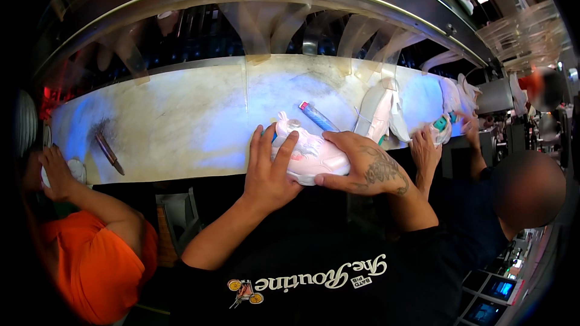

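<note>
Just above the near edge of the pale work table (181,102), I hold a pale pink and white shoe (320,156) between both hands. My left hand (269,172) is closed on its left end, fingers spread over the upper. My right hand (365,166), with a tattooed back, grips the right end, thumb low by the white sole. Some blue shows beside the left fingers; I cannot make out what it is. Right behind the shoe lies a blue stick-shaped thing with a red end (318,116).
More pale shoes (382,110) stand to the right. A brown-handled pointed tool (110,154) lies on the left. A co-worker's hand (427,154) handles a shoe at right; an orange-sleeved co-worker's hand (55,175) is at far left. Clear plastic strips (257,30) hang along the back.
</note>
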Demonstrator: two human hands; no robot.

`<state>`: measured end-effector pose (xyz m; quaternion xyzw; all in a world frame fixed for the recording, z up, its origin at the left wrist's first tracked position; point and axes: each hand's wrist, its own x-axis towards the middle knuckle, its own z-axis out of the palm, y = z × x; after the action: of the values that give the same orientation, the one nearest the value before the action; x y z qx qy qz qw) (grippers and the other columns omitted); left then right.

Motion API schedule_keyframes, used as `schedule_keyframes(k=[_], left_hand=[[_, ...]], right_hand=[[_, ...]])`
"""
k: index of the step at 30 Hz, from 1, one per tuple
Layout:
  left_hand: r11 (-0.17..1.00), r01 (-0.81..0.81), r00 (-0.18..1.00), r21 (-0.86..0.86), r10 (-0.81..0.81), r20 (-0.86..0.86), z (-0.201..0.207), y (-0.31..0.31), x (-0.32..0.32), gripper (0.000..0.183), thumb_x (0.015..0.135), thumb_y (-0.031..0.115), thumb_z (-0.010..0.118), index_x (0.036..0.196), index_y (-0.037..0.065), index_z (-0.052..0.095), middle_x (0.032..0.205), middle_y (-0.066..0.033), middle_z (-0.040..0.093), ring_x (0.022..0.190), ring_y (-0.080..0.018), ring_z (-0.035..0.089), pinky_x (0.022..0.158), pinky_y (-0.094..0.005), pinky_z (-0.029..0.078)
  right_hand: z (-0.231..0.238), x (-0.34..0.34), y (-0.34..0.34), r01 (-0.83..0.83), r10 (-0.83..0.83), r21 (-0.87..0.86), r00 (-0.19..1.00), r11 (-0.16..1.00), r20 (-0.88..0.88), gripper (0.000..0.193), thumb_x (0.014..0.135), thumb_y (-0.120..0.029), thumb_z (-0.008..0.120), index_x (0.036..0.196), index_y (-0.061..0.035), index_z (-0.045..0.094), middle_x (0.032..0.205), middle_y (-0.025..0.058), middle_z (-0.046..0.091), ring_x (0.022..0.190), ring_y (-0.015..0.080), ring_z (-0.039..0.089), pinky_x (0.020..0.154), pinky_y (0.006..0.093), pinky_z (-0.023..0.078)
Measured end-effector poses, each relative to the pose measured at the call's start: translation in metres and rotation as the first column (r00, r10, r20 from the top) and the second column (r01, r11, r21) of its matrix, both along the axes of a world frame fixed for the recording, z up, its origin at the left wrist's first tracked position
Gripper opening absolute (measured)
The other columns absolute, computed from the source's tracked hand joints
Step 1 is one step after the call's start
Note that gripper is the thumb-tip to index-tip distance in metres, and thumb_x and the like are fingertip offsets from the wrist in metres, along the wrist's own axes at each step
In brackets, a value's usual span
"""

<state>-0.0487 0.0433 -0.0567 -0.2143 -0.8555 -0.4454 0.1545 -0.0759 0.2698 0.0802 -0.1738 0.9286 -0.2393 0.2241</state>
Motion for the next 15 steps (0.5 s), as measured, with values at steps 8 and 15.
schedule_keyframes(k=[8,15], left_hand=[[0.992,-0.026,0.999,-0.126,0.032,0.04,0.003,0.018,0.003,0.093,0.069,0.025,0.097,0.149,0.003,0.056,0.151,-0.0357,0.044,0.139,-0.0611,0.044,0.118,-0.074,0.037],[0.997,-0.006,0.979,-0.081,0.023,0.201,0.009,0.013,-0.005,0.094,0.067,0.027,0.1,0.147,0.004,0.056,0.15,-0.0359,0.044,0.142,-0.061,0.043,0.118,-0.0691,0.041]], right_hand=[[-0.012,-0.008,0.015,-0.057,0.057,0.057,0.998,0.997,0.002,0.092,0.085,-0.058,0.086,0.144,0.0084,0.061,0.135,0.0288,0.069,0.127,0.0441,0.067,0.112,0.0473,0.052],[-0.014,-0.022,0.011,-0.085,0.083,0.024,0.995,0.996,0.052,0.087,0.09,-0.059,0.081,0.141,0.0103,0.065,0.133,0.0295,0.071,0.127,0.0433,0.068,0.112,0.046,0.053]])
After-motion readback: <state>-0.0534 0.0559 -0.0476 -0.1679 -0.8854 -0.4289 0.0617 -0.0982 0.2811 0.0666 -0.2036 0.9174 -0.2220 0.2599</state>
